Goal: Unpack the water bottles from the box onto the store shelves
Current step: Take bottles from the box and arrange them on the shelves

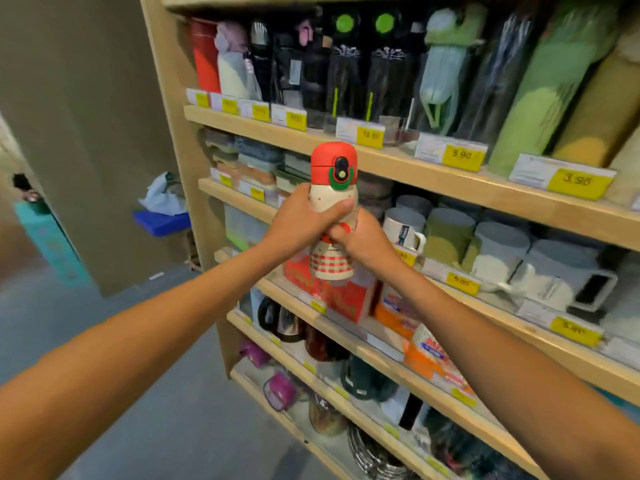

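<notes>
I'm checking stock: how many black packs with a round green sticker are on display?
2. Left pack and right pack stand side by side on the upper shelf. Others may be hidden behind them.

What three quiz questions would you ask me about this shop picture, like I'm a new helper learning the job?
1. True or false: the cream water bottle with a red lid is standing on the wooden shelf.
2. Who grips the bottle? A) only the left hand B) only the right hand C) both hands
3. Fill in: the bottle's lid points ____.

Key
1. False. It is held in the air in front of the shelves.
2. C. The left hand grips it higher, just under the lid, and the right hand grips it lower.
3. Up.
</notes>
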Demonstrator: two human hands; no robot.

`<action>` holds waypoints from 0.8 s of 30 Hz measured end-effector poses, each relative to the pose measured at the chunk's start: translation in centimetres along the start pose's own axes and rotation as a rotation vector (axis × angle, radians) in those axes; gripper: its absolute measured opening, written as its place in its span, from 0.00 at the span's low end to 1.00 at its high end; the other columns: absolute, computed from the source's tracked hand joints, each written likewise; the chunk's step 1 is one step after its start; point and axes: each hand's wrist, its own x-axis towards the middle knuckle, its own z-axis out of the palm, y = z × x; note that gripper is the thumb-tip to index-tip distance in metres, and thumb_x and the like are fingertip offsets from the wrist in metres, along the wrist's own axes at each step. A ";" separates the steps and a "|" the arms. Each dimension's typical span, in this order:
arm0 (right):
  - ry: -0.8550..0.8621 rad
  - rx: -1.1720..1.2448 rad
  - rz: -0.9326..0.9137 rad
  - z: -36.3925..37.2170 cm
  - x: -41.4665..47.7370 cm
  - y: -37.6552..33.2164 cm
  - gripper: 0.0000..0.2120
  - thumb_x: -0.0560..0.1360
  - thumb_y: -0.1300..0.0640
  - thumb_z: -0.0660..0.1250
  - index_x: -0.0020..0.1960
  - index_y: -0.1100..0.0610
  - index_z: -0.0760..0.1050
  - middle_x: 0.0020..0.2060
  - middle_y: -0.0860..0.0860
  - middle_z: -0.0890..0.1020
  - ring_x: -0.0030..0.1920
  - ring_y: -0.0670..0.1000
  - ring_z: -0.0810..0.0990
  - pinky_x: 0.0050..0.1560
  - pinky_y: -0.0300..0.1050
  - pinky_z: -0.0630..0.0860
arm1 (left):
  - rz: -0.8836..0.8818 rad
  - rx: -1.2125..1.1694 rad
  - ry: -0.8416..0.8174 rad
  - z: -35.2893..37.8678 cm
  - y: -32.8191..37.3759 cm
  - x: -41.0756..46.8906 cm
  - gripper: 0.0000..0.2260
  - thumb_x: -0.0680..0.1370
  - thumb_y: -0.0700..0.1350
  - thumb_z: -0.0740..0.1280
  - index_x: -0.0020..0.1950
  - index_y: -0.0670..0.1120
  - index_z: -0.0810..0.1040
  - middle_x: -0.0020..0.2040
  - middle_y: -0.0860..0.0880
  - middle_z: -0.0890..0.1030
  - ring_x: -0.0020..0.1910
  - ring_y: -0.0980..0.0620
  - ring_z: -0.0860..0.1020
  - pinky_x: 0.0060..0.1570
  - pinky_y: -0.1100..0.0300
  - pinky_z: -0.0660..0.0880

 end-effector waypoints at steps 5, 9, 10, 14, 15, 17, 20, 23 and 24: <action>0.126 -0.041 0.002 2.4 4.7 -4.4 0.19 0.64 0.46 0.64 0.53 0.49 0.76 0.48 0.47 0.83 0.49 0.46 0.81 0.51 0.48 0.78 | 0.143 0.023 -0.071 -6.0 -0.8 5.2 0.25 0.70 0.62 0.70 0.59 0.48 0.74 0.52 0.54 0.80 0.50 0.55 0.79 0.47 0.58 0.75; 0.240 -0.099 -0.012 3.5 9.1 -8.3 0.14 0.65 0.47 0.66 0.48 0.50 0.77 0.43 0.50 0.84 0.45 0.49 0.82 0.48 0.55 0.79 | 0.267 0.002 -0.101 -10.6 0.0 9.8 0.24 0.70 0.62 0.70 0.58 0.48 0.75 0.51 0.53 0.81 0.50 0.54 0.80 0.49 0.58 0.76; 0.264 -0.129 -0.027 3.5 10.1 -9.4 0.15 0.64 0.45 0.66 0.49 0.50 0.77 0.44 0.50 0.84 0.46 0.49 0.82 0.48 0.55 0.79 | 0.298 -0.005 -0.104 -11.6 0.4 10.8 0.24 0.70 0.62 0.70 0.58 0.48 0.75 0.51 0.53 0.81 0.50 0.54 0.79 0.50 0.57 0.76; 0.370 -0.201 -0.070 2.7 14.2 -13.8 0.25 0.61 0.40 0.63 0.53 0.51 0.76 0.48 0.51 0.83 0.50 0.50 0.81 0.51 0.55 0.78 | 0.397 -0.049 -0.091 -15.3 2.8 15.2 0.25 0.70 0.63 0.70 0.58 0.47 0.74 0.53 0.52 0.80 0.51 0.54 0.78 0.49 0.58 0.74; 0.386 -0.215 -0.078 2.3 14.8 -14.8 0.26 0.61 0.39 0.62 0.54 0.52 0.76 0.49 0.51 0.83 0.51 0.50 0.81 0.52 0.56 0.78 | 0.416 -0.078 -0.091 -15.7 3.5 15.8 0.25 0.69 0.63 0.69 0.58 0.47 0.75 0.53 0.52 0.80 0.52 0.55 0.78 0.49 0.59 0.74; 0.440 -0.253 -0.117 1.5 16.7 -17.1 0.28 0.61 0.37 0.61 0.55 0.53 0.76 0.50 0.51 0.83 0.52 0.50 0.81 0.53 0.55 0.78 | 0.473 -0.174 -0.110 -17.3 5.3 17.7 0.30 0.65 0.66 0.68 0.59 0.48 0.76 0.54 0.52 0.82 0.52 0.57 0.80 0.52 0.58 0.76; 0.492 -0.292 -0.215 -0.6 19.6 -21.1 0.30 0.61 0.38 0.58 0.53 0.57 0.77 0.48 0.54 0.84 0.51 0.53 0.81 0.53 0.54 0.78 | 0.565 -0.306 -0.209 -19.4 8.3 20.8 0.24 0.70 0.58 0.69 0.59 0.43 0.74 0.52 0.49 0.82 0.45 0.64 0.80 0.47 0.68 0.76; 0.512 -0.358 -0.293 -2.6 22.3 -24.7 0.28 0.60 0.39 0.56 0.52 0.54 0.78 0.46 0.50 0.82 0.49 0.50 0.80 0.52 0.49 0.77 | 0.640 -0.383 -0.290 -21.7 11.5 24.0 0.11 0.75 0.44 0.69 0.54 0.42 0.75 0.43 0.50 0.81 0.35 0.68 0.79 0.40 0.73 0.75; 0.504 -0.397 -0.321 -3.3 23.4 -25.5 0.25 0.61 0.39 0.56 0.52 0.50 0.77 0.45 0.47 0.81 0.47 0.46 0.79 0.50 0.44 0.77 | 0.663 -0.398 -0.289 -22.3 12.5 25.2 0.15 0.73 0.45 0.71 0.57 0.40 0.76 0.45 0.49 0.81 0.37 0.66 0.80 0.42 0.71 0.77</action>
